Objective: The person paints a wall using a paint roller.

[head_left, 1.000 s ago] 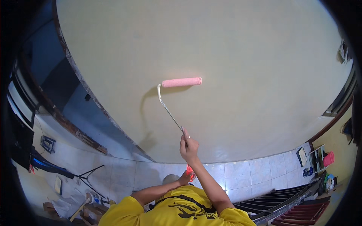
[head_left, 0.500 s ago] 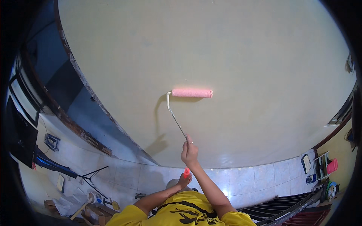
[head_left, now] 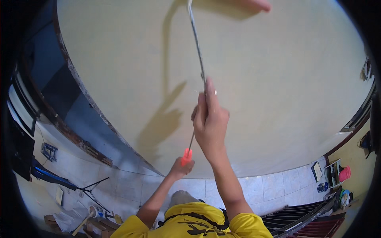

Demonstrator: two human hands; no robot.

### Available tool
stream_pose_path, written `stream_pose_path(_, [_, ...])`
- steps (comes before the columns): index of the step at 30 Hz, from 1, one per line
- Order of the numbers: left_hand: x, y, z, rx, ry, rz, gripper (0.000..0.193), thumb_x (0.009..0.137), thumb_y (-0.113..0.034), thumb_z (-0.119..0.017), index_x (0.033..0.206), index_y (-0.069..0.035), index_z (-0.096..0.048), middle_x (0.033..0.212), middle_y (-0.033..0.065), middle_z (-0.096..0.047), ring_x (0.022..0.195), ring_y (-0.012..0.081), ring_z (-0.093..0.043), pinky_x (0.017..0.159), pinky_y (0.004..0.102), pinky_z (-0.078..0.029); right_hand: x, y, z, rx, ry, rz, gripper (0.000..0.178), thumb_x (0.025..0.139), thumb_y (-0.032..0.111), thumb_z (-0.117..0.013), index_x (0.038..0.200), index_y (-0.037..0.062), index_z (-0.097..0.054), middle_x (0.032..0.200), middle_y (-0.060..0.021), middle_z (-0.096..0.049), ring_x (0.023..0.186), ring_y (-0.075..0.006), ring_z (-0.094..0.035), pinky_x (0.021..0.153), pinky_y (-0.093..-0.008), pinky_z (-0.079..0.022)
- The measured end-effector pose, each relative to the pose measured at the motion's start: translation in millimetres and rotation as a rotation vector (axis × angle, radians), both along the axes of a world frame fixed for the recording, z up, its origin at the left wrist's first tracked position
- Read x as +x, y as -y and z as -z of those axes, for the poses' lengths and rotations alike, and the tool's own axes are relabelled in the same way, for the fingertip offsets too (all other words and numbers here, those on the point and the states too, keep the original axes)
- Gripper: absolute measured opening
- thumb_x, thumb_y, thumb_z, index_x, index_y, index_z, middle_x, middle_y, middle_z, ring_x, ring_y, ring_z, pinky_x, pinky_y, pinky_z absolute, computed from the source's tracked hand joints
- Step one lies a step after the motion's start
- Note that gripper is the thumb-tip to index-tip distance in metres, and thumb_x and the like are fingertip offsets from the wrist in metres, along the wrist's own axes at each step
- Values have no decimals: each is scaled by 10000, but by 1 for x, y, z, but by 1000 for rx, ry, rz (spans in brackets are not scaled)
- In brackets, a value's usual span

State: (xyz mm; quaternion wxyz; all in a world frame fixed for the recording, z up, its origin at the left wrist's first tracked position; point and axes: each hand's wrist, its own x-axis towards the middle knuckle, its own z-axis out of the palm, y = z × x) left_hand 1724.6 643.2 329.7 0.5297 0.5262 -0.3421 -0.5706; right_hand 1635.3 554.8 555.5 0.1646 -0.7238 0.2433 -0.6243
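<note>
A paint roller (head_left: 195,33) stretches up before me along a pale wall (head_left: 119,63). Only part of its pink sleeve (head_left: 257,4) shows, cut off by the top edge of the view and slightly blurred. My right hand (head_left: 211,123) is closed round the thin metal rod, with one finger laid along it. Lower down and to the left, my left hand (head_left: 181,168) grips the orange-red handle (head_left: 186,155). Shadows of the roller and my hand fall on the wall to the left.
A dark doorway with a rough edge (head_left: 79,83) lies to the left. On the tiled floor (head_left: 262,188) stand a black tripod (head_left: 93,190), a cardboard box (head_left: 99,227) and a dark slatted rack (head_left: 297,218). A pink bucket (head_left: 344,173) is at the far right.
The roller has gone up the wall, its sleeve now partly out of view. Both hands have risen with it, keeping their hold; the right has moved slightly rightward, the left slightly leftward.
</note>
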Motion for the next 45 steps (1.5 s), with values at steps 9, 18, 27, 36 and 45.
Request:
stream_pose_path(9, [-11, -33, 159, 64, 190, -46, 314, 835, -269, -583, 606, -72, -498, 519, -24, -443, 482, 87, -434, 462, 256, -349, -1, -25, 131, 141, -181, -10, 489, 830, 11, -562, 1294, -14, -411, 540, -154, -496, 454, -313, -515, 440, -393, -398])
stream_pose_path(18, [5, -104, 263, 99, 147, -31, 319, 875, -290, -577, 647, -75, -519, 563, -33, -478, 505, 84, -433, 483, 261, -341, -6, -54, 257, 372, -289, -208, 533, 843, -26, -486, 1350, -20, -318, 621, -107, -560, 519, -247, -586, 507, -324, -473])
stream_pose_path(27, [-3, -114, 232, 71, 190, -124, 176, 850, -207, -620, 757, -74, -554, 648, -23, -519, 574, 71, -484, 541, 236, -400, -28, -63, 198, 502, -220, -390, 453, 866, 70, -546, 1305, 58, -434, 617, -131, -576, 497, -290, -571, 502, -353, -453])
stream_pose_path(36, [-48, -116, 161, -374, 293, 45, 201, 892, -146, -538, 1054, -29, -517, 885, 77, -577, 843, 200, -557, 758, 326, -450, -61, -70, 122, 151, -167, -641, 426, 866, -3, -459, 1288, -51, -421, 583, -75, -505, 484, -173, -515, 493, -283, -417])
stream_pose_path(45, [-64, -85, 161, -369, 512, 113, 139, 858, -133, -574, 805, -36, -489, 653, 21, -483, 617, 135, -499, 605, 293, -430, -56, -43, 143, 829, 295, -1070, 390, 956, 162, -354, 1276, -44, -437, 572, 40, -351, 488, -58, -299, 460, -210, -264])
